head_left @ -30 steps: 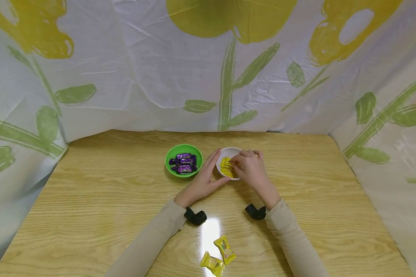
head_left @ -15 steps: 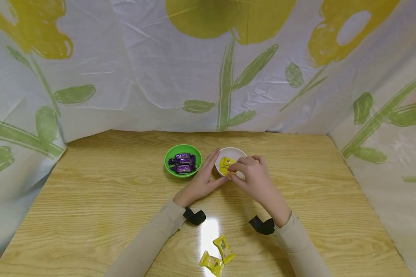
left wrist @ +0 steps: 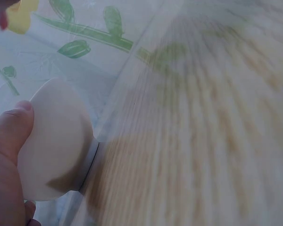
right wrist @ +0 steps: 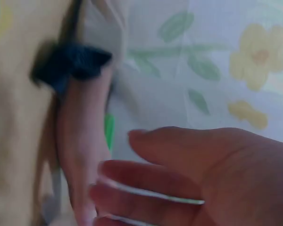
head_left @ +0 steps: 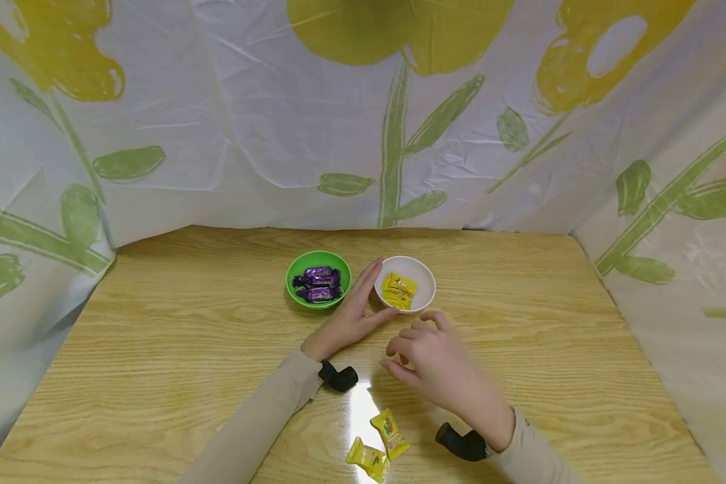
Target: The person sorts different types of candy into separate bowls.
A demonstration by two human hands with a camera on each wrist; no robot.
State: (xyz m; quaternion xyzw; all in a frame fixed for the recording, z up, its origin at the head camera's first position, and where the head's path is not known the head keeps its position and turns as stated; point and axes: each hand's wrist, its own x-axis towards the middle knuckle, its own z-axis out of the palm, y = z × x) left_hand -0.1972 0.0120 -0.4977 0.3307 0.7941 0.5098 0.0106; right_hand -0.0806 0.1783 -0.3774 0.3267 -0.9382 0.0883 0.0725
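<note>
My left hand (head_left: pixel 351 321) holds the white bowl (head_left: pixel 426 289) at its left and near sides, fingers along the wall and thumb by the near rim. In the left wrist view the thumb presses the outside of the bowl (left wrist: pixel 61 141). Inside the bowl lie several yellow-wrapped candies (head_left: pixel 399 290). My right hand (head_left: pixel 438 363) hovers over the table in front of the bowl, fingers loosely bent, nothing between them. Nearer the front, two yellow-wrapped candies lie on the table, one candy (head_left: pixel 390 433) touching or nearly touching the other candy (head_left: pixel 368 460).
Left of my left hand stands a green bowl (head_left: pixel 290 286) with several purple-wrapped candies (head_left: pixel 319 282). The wooden table (head_left: pixel 187 349) is bordered at the back and sides by a flower-printed cloth (head_left: pixel 248 134). A black mount (head_left: pixel 339 378) sits on the left wrist.
My right hand has come out of the white bowl and drawn back toward the front, uncovering the candies inside. The left hand stays on the bowl.
</note>
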